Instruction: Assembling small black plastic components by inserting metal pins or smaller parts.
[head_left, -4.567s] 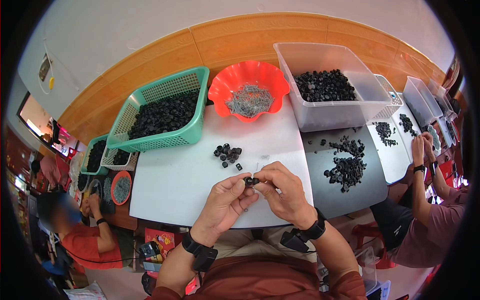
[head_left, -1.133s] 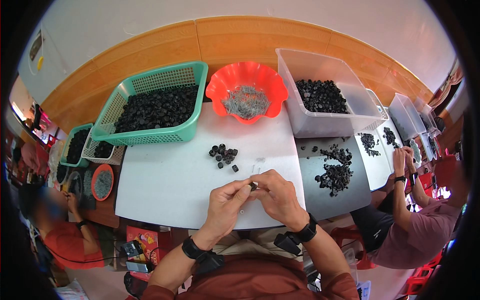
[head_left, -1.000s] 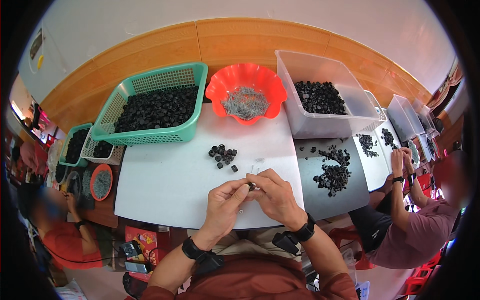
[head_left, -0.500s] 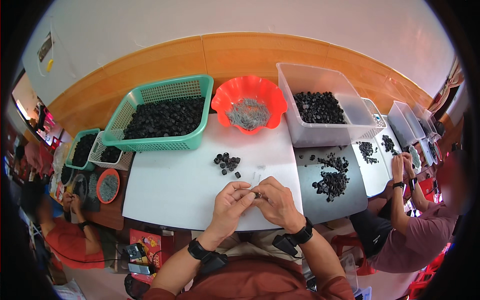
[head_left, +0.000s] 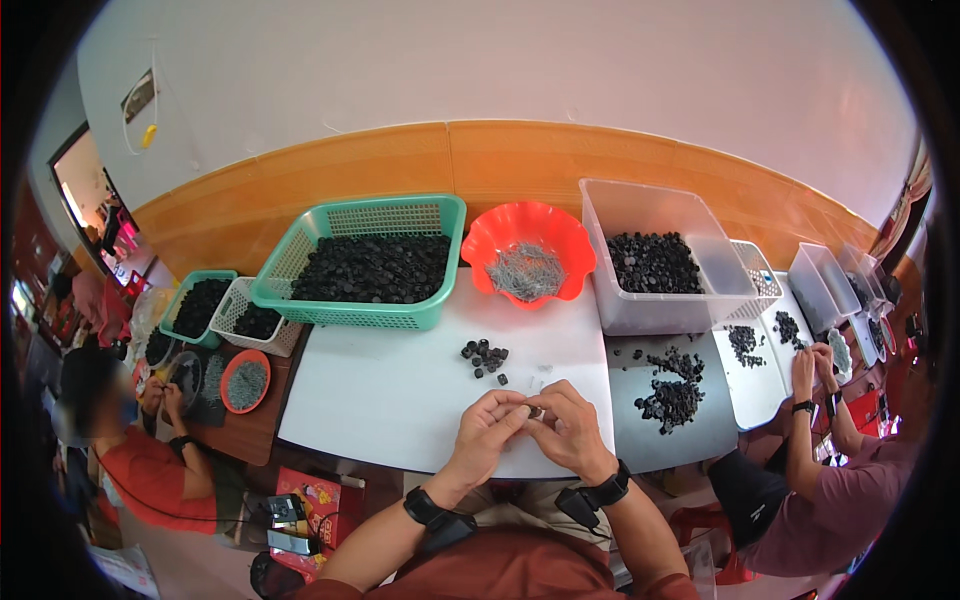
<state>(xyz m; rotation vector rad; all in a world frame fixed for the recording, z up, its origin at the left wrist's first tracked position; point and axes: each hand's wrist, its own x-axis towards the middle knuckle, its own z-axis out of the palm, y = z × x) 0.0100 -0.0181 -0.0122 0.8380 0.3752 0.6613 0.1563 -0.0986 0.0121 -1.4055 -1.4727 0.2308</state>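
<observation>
Over the front of the white board (head_left: 360, 390), my left hand (head_left: 488, 436) and my right hand (head_left: 572, 428) meet at the fingertips. Both are closed on a small dark part (head_left: 534, 411), mostly covered by fingers and thumbs. Just beyond them lies a loose cluster of small black plastic caps (head_left: 484, 356). A few thin metal pins (head_left: 543, 370) rest beside that cluster, near my right fingertips. Further back, a red wavy-rimmed bowl (head_left: 480, 250) holds many thin grey metal pins (head_left: 526, 272).
A green basket (head_left: 440, 310) of black pieces stands back left; a clear plastic bin (head_left: 660, 315) of black pieces stands back right. Heaps of small black parts (head_left: 672, 400) lie on a dark mat (head_left: 640, 450). Co-workers sit left (head_left: 150, 470) and right (head_left: 820, 500), handling small parts.
The whole view has shifted, so the scene sits lower and further right. My hands stay together on the small dark part, with the fingers slightly rearranged.
</observation>
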